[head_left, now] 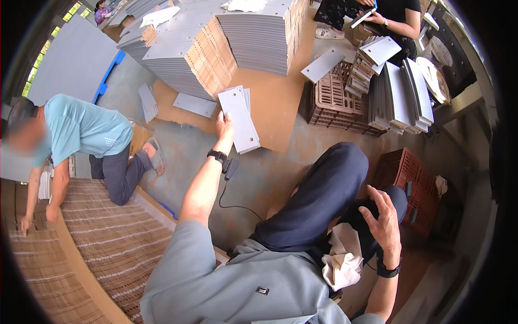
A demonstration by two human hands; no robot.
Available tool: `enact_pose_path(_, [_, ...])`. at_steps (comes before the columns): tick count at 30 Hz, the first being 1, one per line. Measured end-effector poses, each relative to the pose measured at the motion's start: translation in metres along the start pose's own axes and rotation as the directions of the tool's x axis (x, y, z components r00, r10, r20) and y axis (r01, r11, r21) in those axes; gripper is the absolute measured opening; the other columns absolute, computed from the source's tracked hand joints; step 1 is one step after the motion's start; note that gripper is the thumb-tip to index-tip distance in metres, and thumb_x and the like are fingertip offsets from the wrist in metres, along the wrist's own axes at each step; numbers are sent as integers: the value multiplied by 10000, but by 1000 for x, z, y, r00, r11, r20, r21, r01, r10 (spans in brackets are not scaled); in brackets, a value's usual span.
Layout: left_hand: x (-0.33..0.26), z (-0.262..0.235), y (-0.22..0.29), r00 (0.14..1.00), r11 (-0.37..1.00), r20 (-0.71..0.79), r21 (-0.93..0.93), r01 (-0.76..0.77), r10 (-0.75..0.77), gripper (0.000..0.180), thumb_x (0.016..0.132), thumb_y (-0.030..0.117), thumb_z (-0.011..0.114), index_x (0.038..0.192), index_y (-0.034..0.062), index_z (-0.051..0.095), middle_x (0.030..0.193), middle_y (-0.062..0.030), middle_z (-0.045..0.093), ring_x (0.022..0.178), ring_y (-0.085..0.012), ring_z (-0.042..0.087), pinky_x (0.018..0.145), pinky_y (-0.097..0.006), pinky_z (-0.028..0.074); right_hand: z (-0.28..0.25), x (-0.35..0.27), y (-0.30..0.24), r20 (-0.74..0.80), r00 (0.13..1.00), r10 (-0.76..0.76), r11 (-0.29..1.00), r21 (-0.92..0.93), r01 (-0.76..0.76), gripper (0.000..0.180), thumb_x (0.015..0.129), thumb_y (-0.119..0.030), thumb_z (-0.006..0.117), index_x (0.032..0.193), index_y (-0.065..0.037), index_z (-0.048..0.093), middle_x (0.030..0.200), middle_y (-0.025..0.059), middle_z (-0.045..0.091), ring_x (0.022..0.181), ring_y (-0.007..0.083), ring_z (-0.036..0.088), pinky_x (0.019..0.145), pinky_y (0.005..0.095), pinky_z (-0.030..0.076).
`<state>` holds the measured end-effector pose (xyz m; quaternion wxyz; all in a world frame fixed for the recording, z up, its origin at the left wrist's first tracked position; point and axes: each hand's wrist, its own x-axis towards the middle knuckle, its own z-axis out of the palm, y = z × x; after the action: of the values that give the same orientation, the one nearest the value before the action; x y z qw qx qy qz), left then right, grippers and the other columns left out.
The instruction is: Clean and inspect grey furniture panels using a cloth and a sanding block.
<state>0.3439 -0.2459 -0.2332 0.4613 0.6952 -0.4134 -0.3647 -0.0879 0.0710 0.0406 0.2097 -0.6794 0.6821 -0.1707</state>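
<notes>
My left hand (225,127) reaches forward and grips the left edge of a few flat grey boards (239,120) with small holes near their ends. They are slightly fanned, over a brown cardboard sheet. My right hand (382,221) is raised beside my right knee, its fingers apart and nothing in it. A crumpled cream cloth (343,262) lies on my lap near that wrist. Both wrists wear dark bands; a small black device (231,169) with a cable hangs at the left one.
Tall stacks of grey boards (253,43) stand ahead on cardboard (275,108). A brown crate (337,97) with boards sits front right, a red crate (410,183) right. One co-worker (89,129) kneels left beside slatted brown material (108,232); another (402,16) holds a board at the far right.
</notes>
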Motion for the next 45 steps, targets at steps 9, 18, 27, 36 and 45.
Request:
enact_pose_path(9, [-72,-3,18,959,760,140,586,-280,245,1243,788,611,823,1639,6,149,1630,-315,265,1538,-479,228,1235,-590,255,-15,-56,-3,273,962,-30,950,306,-57,929,677,-490,901,1424,-34,589,1309,192,642,1199,387,633,1022,462,533])
enact_pose_path(18, [-97,-25,-11,844,415,402,741,-528,355,1321,672,490,947,1665,169,138,1682,-197,203,1550,-467,195,1239,-664,186,3,-107,-29,335,942,-13,1000,-16,20,1039,602,-363,957,1499,-81,515,1399,133,582,1228,355,572,1071,473,445])
enact_pose_path(27, [-84,-1,38,752,395,489,647,-652,442,1248,703,401,949,1662,133,197,1635,-232,322,1531,-446,265,1227,-612,259,30,-116,-2,165,969,-186,982,48,180,289,826,-130,761,1084,-56,653,841,59,597,812,249,618,726,383,450])
enact_pose_path(36, [-202,241,264,414,912,812,-365,-190,411,798,1008,397,708,1596,34,308,1443,-261,543,1213,-326,647,984,-445,571,-61,-38,66,-242,969,44,886,457,74,462,853,-150,611,1297,-23,613,1062,166,595,987,340,616,928,391,502])
enact_pose_path(45, [-298,252,292,-277,968,941,-137,210,193,645,1080,484,548,1499,-1,477,1314,-113,643,1191,-171,627,1014,-333,535,-103,53,118,134,978,-161,747,664,32,451,965,-327,757,1219,32,653,1051,137,706,939,236,694,814,364,558])
